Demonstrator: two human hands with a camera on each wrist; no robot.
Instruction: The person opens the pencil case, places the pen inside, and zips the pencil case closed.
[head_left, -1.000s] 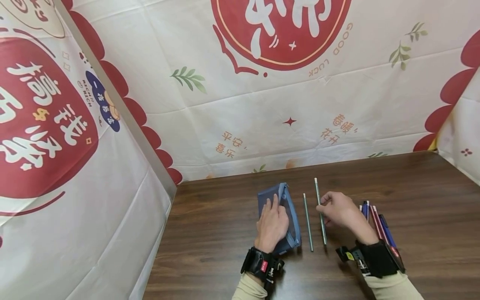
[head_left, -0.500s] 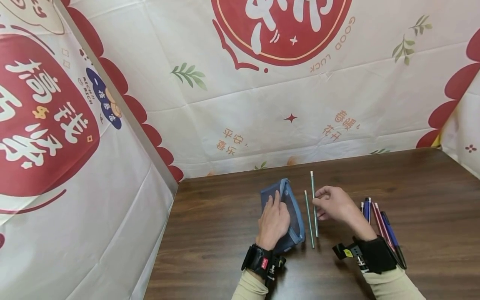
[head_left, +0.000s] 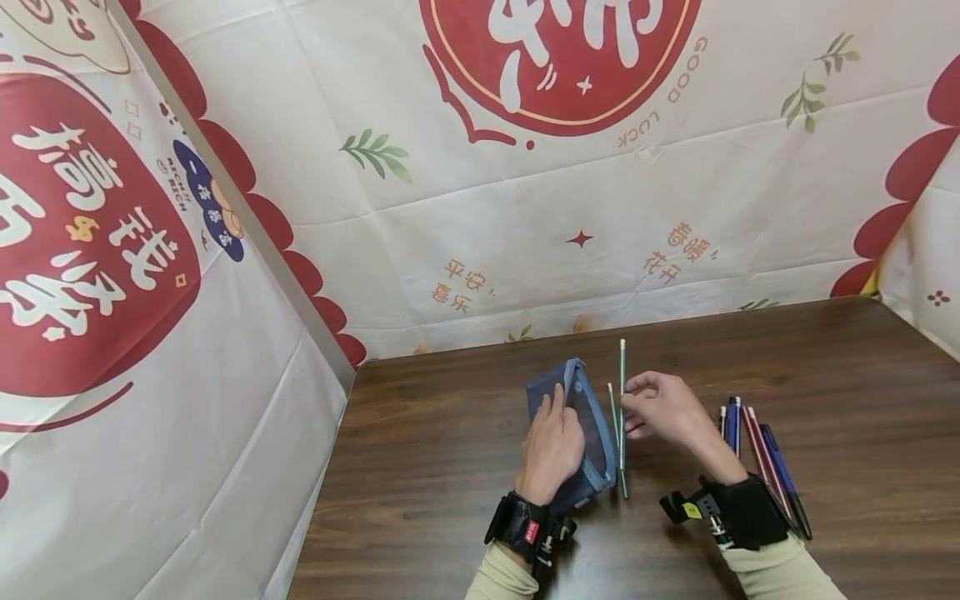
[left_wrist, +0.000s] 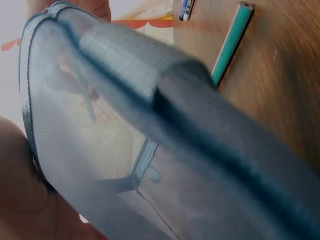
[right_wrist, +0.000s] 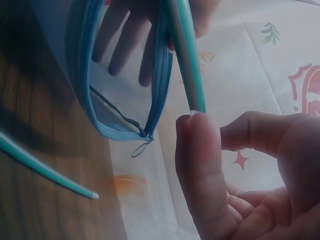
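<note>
My left hand [head_left: 553, 446] holds a blue mesh pencil case [head_left: 542, 387], its fingers spread over the side. The case's zipped mouth [right_wrist: 117, 134] gapes in the right wrist view, with left fingers showing through the mesh. Just right of it, my right hand [head_left: 666, 408] pinches a green pencil [head_left: 622, 367] between thumb and fingers, white eraser end pointing away in the head view. A second green pencil [right_wrist: 47, 170] lies on the table beside the case and overlaps the held one in the head view. Through the mesh, the left wrist view faintly shows the held pencil.
Right of my right wrist lie several pens and pencils, among them a blue pen [head_left: 780, 462] and a dark red pencil [head_left: 759, 442]. The brown wooden table [head_left: 420, 467] ends at a white printed cloth [head_left: 480, 225] behind, with more cloth on both sides.
The right hand has moved left with the green pencil, bringing it close to the case and the second pencil. My left hand and the case have shifted slightly right.
</note>
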